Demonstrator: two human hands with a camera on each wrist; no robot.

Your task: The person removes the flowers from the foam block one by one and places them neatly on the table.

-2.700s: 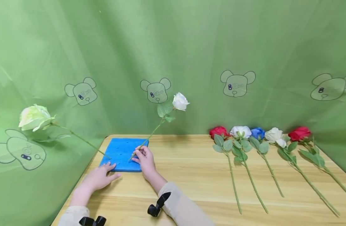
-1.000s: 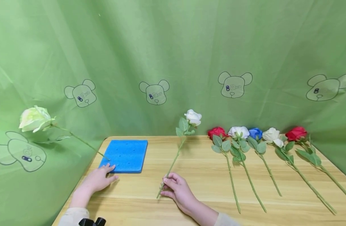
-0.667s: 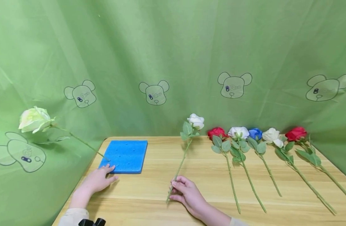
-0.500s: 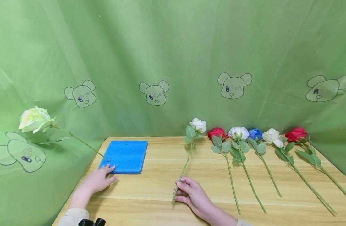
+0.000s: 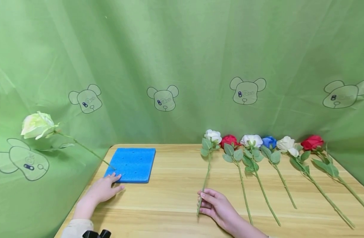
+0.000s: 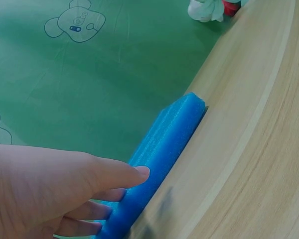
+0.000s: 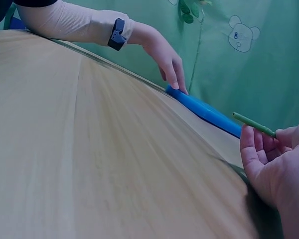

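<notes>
A white artificial rose [image 5: 213, 136] on a green stem is pinched low on its stem by my right hand [image 5: 219, 207]. Its bloom leans beside the red rose at the left end of the row. In the right wrist view the cut end of the stem [image 7: 254, 123] sticks out past the fingers. My left hand [image 5: 102, 189] rests with spread, straight fingers on the near left corner of a blue foam board [image 5: 134, 162]. From that board a pale green-white rose [image 5: 38, 125] stands tilted to the left, its stem set in the foam near my fingertips.
A row lies along the right side of the wooden table [image 5: 167, 198]: a red rose [image 5: 229, 140], a white rose [image 5: 251, 140], a blue rose [image 5: 269, 142], a cream rose [image 5: 286, 144] and another red rose [image 5: 312, 142]. A green curtain [image 5: 182, 59] hangs behind. Small holes dot the foam.
My right hand has carried the white rose from over the foam board rightward and down toward the row, its bloom sinking to the table's back edge. My left hand stays on the board.
</notes>
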